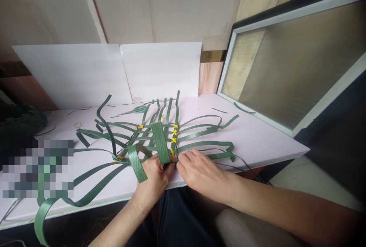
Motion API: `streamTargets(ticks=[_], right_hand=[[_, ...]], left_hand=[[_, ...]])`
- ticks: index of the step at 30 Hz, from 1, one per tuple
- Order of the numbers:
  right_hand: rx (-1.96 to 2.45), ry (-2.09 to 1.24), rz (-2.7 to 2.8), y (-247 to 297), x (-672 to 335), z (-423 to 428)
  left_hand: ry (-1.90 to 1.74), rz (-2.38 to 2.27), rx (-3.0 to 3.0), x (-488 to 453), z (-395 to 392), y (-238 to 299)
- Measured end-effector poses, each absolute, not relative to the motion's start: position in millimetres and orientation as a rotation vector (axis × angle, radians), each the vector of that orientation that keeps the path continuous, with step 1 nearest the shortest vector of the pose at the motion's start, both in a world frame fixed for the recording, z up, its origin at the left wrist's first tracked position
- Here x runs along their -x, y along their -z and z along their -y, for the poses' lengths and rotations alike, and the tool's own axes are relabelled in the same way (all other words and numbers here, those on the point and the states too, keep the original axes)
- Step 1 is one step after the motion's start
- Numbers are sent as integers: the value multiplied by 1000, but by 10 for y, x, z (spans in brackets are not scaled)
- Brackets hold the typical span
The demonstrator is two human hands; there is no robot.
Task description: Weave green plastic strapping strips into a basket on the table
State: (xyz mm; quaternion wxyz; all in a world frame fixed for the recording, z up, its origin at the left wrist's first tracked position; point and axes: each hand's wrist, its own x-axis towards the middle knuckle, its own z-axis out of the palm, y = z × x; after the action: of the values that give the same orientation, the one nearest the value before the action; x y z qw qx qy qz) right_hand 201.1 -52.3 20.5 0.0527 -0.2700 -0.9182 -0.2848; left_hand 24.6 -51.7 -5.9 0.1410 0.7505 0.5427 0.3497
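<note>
A flat weave of green plastic straps [160,132] lies on a pale pink table [257,132], tied at its crossings with yellow ties [174,140]. My left hand [153,178] is closed at the weave's near edge, pinching a wide green strap [160,142] that stands up from it. A second strap end [137,165] curls up beside that hand. My right hand [200,170] rests just right of it, fingertips pressed together on the weave's near corner by the lowest yellow tie.
Scissors [134,110] lie behind the weave. White boards [114,71] lean on the wall at the back. A white-framed glass panel [286,67] leans at the right. A bundle of dark green strap [23,123] sits far left. Loose strap ends trail off the near table edge.
</note>
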Motion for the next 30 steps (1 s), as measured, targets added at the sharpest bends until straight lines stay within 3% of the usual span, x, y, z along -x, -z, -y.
streamTargets(ticks=[8,14,16,19,23,27,30], right_hand=[[797,849,2847,-462,-1952,362],[1158,47,2839,-567,-1796,-164],[1217,-80,2794,-551,-1679,-279],[1204,15,2838,-594,-1580,-283],[872,328,2728,-676,-1787,114],[813,4,2578,-417,-2141,726],[1054,-68,2432,-72,-2278,939]], left_hand=[[-987,-1481,-2266,-211,524,48],[-870,-1538,-2209,-215,513,40],[-878,-1586,-2204,-252,506,53],[-897,-1686,-2195,-307,498,76],[-928,-1689,-2209,-330,498,89],[-900,-1725,-2232,-322,506,91],[-941,-1700,-2263,-314,507,99]])
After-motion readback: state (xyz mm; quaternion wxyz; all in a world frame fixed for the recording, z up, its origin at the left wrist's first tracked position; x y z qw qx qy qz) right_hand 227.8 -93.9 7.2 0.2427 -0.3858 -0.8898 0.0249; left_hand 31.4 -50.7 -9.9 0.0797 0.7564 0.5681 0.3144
